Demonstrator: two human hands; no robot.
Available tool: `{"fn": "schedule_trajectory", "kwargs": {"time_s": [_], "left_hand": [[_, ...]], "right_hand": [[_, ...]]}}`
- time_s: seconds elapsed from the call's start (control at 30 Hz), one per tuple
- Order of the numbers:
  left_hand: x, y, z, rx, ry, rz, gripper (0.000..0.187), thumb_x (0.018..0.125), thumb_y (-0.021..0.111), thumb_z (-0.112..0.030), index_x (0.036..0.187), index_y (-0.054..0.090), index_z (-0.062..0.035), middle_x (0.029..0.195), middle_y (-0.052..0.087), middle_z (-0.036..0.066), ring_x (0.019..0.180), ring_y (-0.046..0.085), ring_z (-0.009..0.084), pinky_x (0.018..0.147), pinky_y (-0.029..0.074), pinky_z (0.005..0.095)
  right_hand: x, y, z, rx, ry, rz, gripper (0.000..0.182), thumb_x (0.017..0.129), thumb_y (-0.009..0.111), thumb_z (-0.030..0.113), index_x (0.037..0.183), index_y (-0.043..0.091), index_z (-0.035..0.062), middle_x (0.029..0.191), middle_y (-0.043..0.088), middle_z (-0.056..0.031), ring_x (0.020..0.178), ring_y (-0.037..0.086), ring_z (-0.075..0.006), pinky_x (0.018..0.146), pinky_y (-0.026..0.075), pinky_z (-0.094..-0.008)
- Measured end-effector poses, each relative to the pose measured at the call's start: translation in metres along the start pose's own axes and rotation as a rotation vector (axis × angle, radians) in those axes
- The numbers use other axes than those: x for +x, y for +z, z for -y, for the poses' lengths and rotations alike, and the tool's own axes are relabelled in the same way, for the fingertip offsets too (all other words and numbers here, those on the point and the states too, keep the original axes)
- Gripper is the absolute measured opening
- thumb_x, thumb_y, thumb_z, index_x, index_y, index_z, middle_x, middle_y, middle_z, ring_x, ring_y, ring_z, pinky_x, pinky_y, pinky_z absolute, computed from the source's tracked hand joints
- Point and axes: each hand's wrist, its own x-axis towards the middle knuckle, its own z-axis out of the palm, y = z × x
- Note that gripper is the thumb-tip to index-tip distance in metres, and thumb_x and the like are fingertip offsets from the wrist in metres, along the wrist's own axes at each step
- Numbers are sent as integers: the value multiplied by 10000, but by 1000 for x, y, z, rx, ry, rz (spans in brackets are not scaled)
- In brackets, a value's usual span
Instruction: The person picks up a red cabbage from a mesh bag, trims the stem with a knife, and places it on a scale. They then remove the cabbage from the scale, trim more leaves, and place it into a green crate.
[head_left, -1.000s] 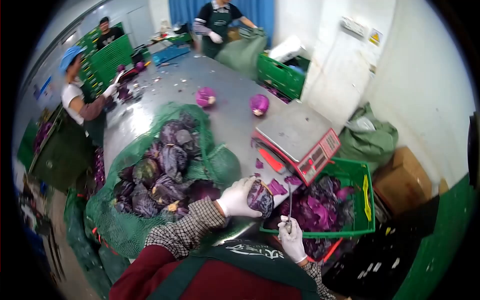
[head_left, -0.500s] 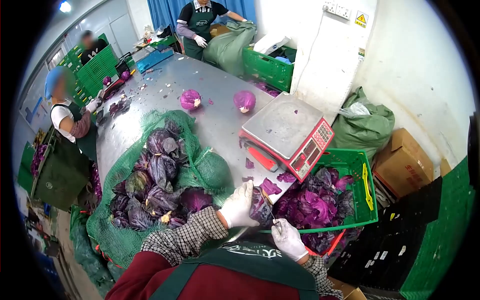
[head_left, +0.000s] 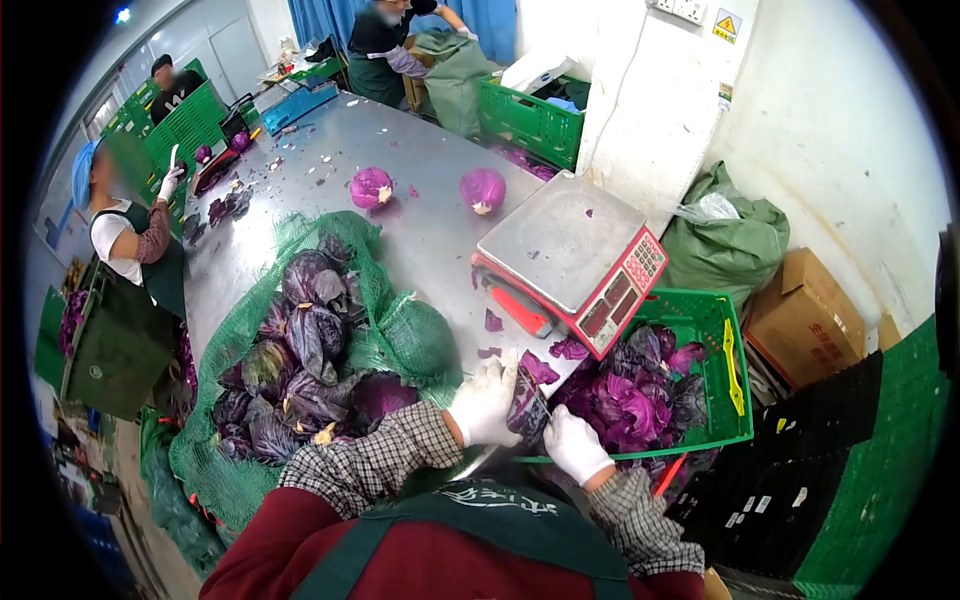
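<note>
In the head view, my gloved left hand (head_left: 485,405) holds a dark red cabbage (head_left: 524,418) at the table's near edge, with fingers along its upper left side. My gloved right hand (head_left: 576,446) is closed round a knife, its thin blade mostly hidden against the cabbage's right side. Left of my hands, a green net sack (head_left: 425,335) lies open around several dark-leaved red cabbages (head_left: 318,340). Loose purple leaves (head_left: 540,369) lie just beyond the held cabbage. To the right, a green crate (head_left: 728,375) contains purple outer leaves (head_left: 630,400).
A red-framed scale (head_left: 565,245) stands on the metal table (head_left: 420,240), with a red-handled tool (head_left: 520,308) beside it. Two trimmed cabbages (head_left: 371,187) sit farther back. Co-workers stand at the left and far end. A green sack (head_left: 725,240) and cardboard box (head_left: 808,320) are on the right.
My right hand has moved slightly up against the cabbage, and the blade shows less. A co-worker at left has raised a hand with a knife; the one at the back bends over a sack.
</note>
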Motion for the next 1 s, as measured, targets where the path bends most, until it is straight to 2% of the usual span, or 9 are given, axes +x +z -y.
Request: {"fn": "schedule_trajectory", "kwargs": {"time_s": [0.17,0.3,0.43,0.5,0.57,0.67,0.7,0.9,1.0], "left_hand": [[1,-2,-7,34,-45,-3,1256,557,817,-420,1422,112,158,1139,487,309,1024,543,418,843,515,430],[2,-7,-7,9,-184,107,1306,580,811,-491,1428,62,163,1201,466,309,1086,517,417,918,484,414],[-20,14,-34,265,15,-77,1202,564,824,-409,1420,165,118,1271,417,300,1179,451,419,1008,412,437],[-29,23,-15,64,48,-204,1191,534,855,-365,1424,196,76,1318,392,287,1240,403,421,1044,380,438],[-45,25,7,-57,104,-279,1196,530,864,-359,1423,197,73,1315,398,281,1242,404,416,1060,371,432],[-70,37,29,-145,87,-272,1240,569,861,-425,1446,148,85,1410,305,304,1327,320,435,1119,304,438],[-77,43,35,-177,102,-293,1239,581,854,-440,1457,147,79,1442,273,313,1353,291,439,1131,281,450],[-89,35,39,-411,-170,-380,1209,609,855,-520,1438,216,85,1439,299,286,1357,306,394,1141,253,422],[-80,43,50,-308,-215,-440,1026,609,862,-438,1356,369,63,1318,428,257,1274,399,394,1098,311,420]], "right_hand": [[22,-4,6,-49,22,-5,215,859,512,173,948,535,-21,803,629,-304,795,632,-470,720,513,-545],[41,-4,9,-189,-33,-7,248,849,483,158,945,582,-48,822,643,-293,823,651,-435,738,526,-522],[39,19,-10,-161,15,-116,249,850,474,144,960,594,-44,848,652,-290,825,656,-435,734,525,-510],[16,30,-23,-120,-23,-109,341,844,497,152,1121,527,-44,816,645,-264,779,629,-466,718,523,-515],[15,75,-58,48,-358,-340,381,873,550,179,1189,505,-29,748,629,-164,591,620,-360,580,533,-439],[-8,47,-2,881,145,55,408,891,611,199,1226,499,-5,690,558,-57,457,534,-179,443,475,-308],[-7,46,11,1054,109,37,394,893,647,191,1220,511,18,680,516,5,447,474,-59,390,402,-219],[21,54,6,887,-91,-105,267,900,653,190,1079,555,17,685,541,14,458,462,-51,397,378,-221],[24,4,-35,245,-352,-545,136,876,625,144,911,603,14,713,599,-84,659,590,-212,608,477,-372]]}}
